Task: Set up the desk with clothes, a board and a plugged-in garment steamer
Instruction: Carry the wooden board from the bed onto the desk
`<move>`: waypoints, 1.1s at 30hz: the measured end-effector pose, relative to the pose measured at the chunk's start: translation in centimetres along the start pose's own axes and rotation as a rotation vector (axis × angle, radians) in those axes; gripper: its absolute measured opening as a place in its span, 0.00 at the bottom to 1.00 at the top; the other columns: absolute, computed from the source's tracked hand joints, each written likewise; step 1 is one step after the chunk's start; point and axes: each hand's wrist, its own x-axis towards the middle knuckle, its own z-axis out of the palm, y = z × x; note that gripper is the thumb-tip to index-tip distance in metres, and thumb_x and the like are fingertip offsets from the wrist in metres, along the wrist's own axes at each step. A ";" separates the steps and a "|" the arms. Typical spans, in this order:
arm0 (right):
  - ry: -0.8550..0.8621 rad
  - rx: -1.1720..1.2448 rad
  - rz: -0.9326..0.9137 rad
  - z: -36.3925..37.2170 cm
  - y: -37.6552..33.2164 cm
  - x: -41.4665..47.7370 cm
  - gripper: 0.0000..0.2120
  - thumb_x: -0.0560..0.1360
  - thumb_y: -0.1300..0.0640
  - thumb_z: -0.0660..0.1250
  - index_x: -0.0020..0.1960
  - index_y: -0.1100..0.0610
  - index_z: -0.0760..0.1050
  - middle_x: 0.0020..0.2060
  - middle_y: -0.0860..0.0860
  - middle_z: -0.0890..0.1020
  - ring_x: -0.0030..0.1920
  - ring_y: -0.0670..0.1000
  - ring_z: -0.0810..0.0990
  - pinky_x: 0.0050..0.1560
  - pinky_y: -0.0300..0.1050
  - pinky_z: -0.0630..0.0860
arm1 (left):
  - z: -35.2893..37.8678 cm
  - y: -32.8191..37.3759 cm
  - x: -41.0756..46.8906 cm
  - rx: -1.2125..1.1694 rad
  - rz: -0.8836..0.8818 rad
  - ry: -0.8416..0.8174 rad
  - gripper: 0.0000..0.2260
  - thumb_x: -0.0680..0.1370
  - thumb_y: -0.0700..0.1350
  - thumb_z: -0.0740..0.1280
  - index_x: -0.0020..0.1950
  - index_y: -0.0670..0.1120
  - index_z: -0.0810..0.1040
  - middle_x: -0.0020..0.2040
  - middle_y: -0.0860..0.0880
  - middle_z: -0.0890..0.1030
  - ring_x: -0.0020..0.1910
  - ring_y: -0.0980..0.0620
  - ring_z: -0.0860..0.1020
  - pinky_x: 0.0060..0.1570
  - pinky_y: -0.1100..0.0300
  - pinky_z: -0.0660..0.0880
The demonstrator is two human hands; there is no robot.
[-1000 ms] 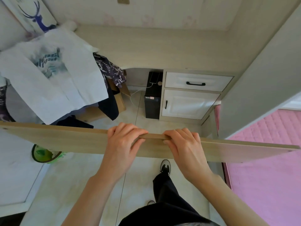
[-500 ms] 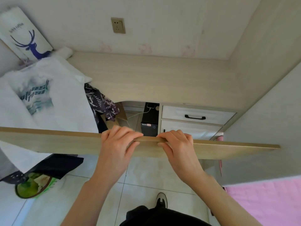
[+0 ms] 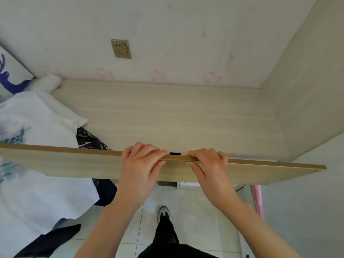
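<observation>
The left hand (image 3: pixel 138 170) and right hand (image 3: pixel 208 170) grasp the board (image 3: pixel 74 162) by its top edge, carrying it just before the desk (image 3: pixel 176 118). Clothes (image 3: pixel 37 127) drape the desk's left end. Next, the board likely needs lifting onto the desk and laying flat.

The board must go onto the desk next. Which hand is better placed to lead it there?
Probably the right hand. Both hands grip the board near its middle, but the desk is bare beyond the right half, while a white garment lies beyond the left half, on the side of the left hand.
</observation>
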 end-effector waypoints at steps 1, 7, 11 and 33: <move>-0.005 0.007 0.012 0.2 0.1 1.4 0.07 0.77 0.53 0.61 0.52 0.45 0.76 0.44 0.38 0.77 0.46 0.41 0.72 0.58 0.41 0.56 | 0.2 -0.7 1.2 0.005 0.006 -0.001 0.09 0.75 0.49 0.66 0.51 0.51 0.83 0.44 0.58 0.79 0.47 0.55 0.72 0.55 0.61 0.58; 0.038 -0.036 0.038 1.5 0.2 9.2 0.07 0.77 0.51 0.61 0.51 0.44 0.76 0.42 0.38 0.76 0.45 0.40 0.70 0.57 0.39 0.53 | 1.6 -5.0 8.2 -0.015 0.012 0.019 0.08 0.74 0.49 0.66 0.50 0.52 0.83 0.44 0.57 0.79 0.46 0.54 0.72 0.52 0.60 0.58; 0.070 -0.047 0.056 1.9 0.7 12.8 0.06 0.76 0.51 0.62 0.50 0.45 0.77 0.41 0.37 0.75 0.44 0.40 0.70 0.57 0.38 0.52 | 2.5 -7.2 12.1 -0.076 0.030 0.003 0.09 0.75 0.50 0.66 0.50 0.52 0.83 0.45 0.58 0.80 0.46 0.55 0.72 0.52 0.60 0.59; -0.109 -0.111 0.063 0.0 6.4 22.4 0.04 0.78 0.51 0.64 0.50 0.42 0.76 0.41 0.37 0.74 0.46 0.42 0.69 0.49 0.42 0.51 | 9.1 -8.7 20.0 -0.163 -0.105 -0.040 0.08 0.72 0.47 0.70 0.51 0.54 0.83 0.44 0.60 0.78 0.44 0.57 0.71 0.51 0.61 0.61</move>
